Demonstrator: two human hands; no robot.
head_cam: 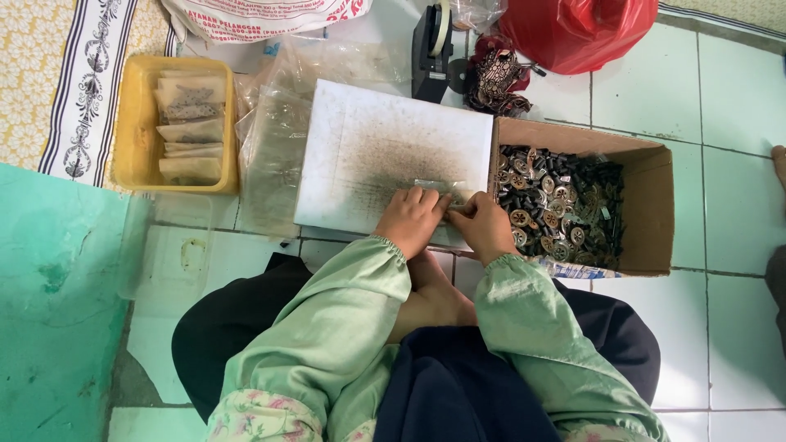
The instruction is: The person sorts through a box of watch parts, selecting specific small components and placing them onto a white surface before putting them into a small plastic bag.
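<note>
My left hand and my right hand meet at the near right corner of a white board lying on the floor. Both pinch a small clear plastic bag pressed flat on the board; what is inside it cannot be made out. Right beside my right hand stands an open cardboard box filled with several small dark and silver round metal parts. My green sleeves and crossed legs fill the lower part of the view.
A yellow tray with several filled clear packets sits at the left. A stack of clear bags lies between tray and board. A black tape dispenser, a red plastic bag and a dark bundle are behind.
</note>
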